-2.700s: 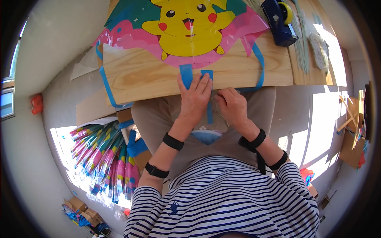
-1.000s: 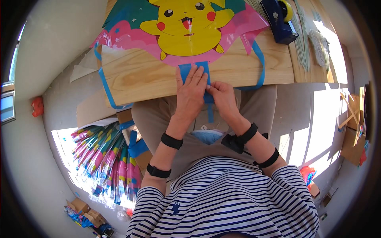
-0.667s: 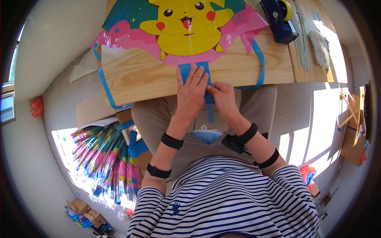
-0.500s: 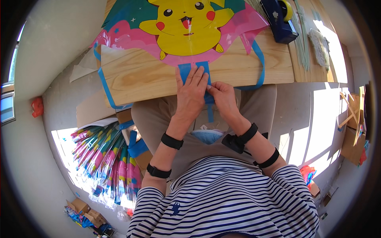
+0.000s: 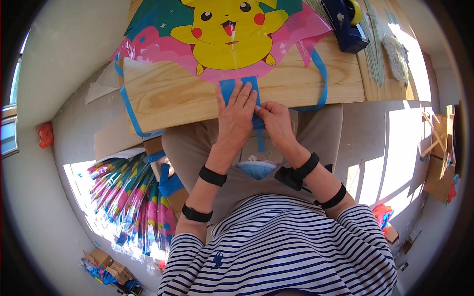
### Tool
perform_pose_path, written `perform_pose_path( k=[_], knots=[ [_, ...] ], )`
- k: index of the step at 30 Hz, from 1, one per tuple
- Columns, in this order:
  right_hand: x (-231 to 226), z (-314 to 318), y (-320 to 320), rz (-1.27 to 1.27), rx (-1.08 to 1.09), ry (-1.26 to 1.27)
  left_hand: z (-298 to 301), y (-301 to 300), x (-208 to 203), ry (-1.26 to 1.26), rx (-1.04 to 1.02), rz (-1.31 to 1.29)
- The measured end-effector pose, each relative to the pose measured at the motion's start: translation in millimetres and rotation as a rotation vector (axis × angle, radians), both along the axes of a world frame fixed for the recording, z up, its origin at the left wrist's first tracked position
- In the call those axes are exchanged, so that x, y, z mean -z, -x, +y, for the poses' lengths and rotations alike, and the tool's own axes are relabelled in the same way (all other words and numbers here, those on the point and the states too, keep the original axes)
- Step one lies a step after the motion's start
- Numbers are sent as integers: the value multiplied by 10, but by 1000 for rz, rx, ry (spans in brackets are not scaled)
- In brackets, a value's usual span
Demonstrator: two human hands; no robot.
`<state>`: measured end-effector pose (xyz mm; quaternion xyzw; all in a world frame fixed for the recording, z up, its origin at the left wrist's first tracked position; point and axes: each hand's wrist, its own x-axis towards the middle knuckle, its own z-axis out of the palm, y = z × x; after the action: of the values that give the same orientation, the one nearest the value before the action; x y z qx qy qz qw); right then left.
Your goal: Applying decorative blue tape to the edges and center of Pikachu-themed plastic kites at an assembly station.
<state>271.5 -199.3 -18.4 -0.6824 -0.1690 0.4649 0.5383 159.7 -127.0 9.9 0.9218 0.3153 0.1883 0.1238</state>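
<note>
A shiny plastic kite [image 5: 232, 54] printed with a yellow cartoon figure on pink and green lies on the wooden table [image 5: 163, 93]. Blue plastic strips [image 5: 227, 87] hang from the middle of its lower edge. My left hand [image 5: 236, 116] presses down on these strips, its fingers stretched out flat. Just right of it, at the table's near edge, my right hand [image 5: 277, 121] pinches the edge of a blue strip between thumb and forefinger. Part of the strips is hidden under my fingers. Longer blue ribbons [image 5: 323, 81] curve down from both sides of the kite.
A dark blue tape dispenser [image 5: 351, 29] with yellow tape stands at the table's right. Beyond it are thin pale sticks [image 5: 376, 54] and a clear plastic box [image 5: 395, 56]. A stack of similar printed kites [image 5: 133, 197] leans low on my left, beside cardboard. Boxes [image 5: 439, 172] stand far right.
The whole view has shifted very slightly. Both hands keep the same place and pose on the blue strips.
</note>
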Motion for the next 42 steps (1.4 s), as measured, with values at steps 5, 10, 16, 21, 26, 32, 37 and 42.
perform_pose_path(
  k=[5, 10, 16, 21, 26, 32, 37, 42],
  knots=[
    [11, -2, 8, 5, 7, -7, 0, -5, -9, 9, 2, -7],
    [4, 0, 11, 1, 3, -4, 11, 2, 10, -5, 11, -17],
    [2, 4, 8, -9, 2, -6, 12, -1, 6, -9, 6, -15],
    [11, -2, -2, -18, -1, -13, 1, -11, -6, -22, -2, -10],
    [-160, -95, -26, -517, -166, -8, -13, -21, -7, -1, -10, -13],
    [-493, -101, -261, -1222, -277, -179, -38, -38, 17, -34, -41, 53],
    [-360, 313, -442, -1446, -401, -408, -36, -59, 48, -78, -29, 32],
    [-266, 356, -513, -1490, -540, -346, -49, -64, 65, -103, -34, 24]
  ],
)
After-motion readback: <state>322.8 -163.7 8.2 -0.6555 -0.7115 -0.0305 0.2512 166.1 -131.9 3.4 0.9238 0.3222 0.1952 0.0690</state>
